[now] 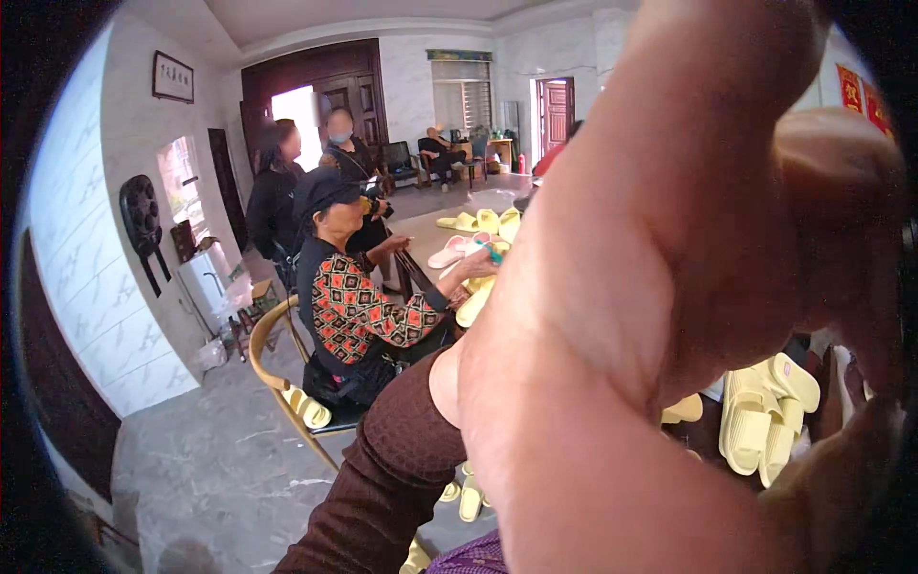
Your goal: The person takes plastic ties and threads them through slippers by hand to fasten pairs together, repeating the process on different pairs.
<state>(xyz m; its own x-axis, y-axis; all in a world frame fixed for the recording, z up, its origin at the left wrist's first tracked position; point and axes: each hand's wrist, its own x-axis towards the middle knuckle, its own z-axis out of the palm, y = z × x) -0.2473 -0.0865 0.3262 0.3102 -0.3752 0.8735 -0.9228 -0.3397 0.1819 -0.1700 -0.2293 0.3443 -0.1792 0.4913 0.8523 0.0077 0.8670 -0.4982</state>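
My left hand [593, 316] is raised very close to the camera and fills much of the right half. Its brown-sleeved forearm [392, 469] comes up from the lower edge. The fingers spread apart, some stretching toward the top and some bending toward the right rim, where tips are cut off or dark. Nothing shows held in it. Past the gap below the fingers lie pale yellow slippers [747, 426] on a dark surface. More yellow slippers and a pink slipper [448, 253] rest on the table beyond. I cannot make out my right hand.
At the table's left, a person in a patterned top [359, 311] sits handling slippers and a small teal item. Two people stand behind; another sits far back. A wooden-armed chair [273, 354] holds a yellow slipper [311, 409], and several slippers lie on the grey floor [220, 488].
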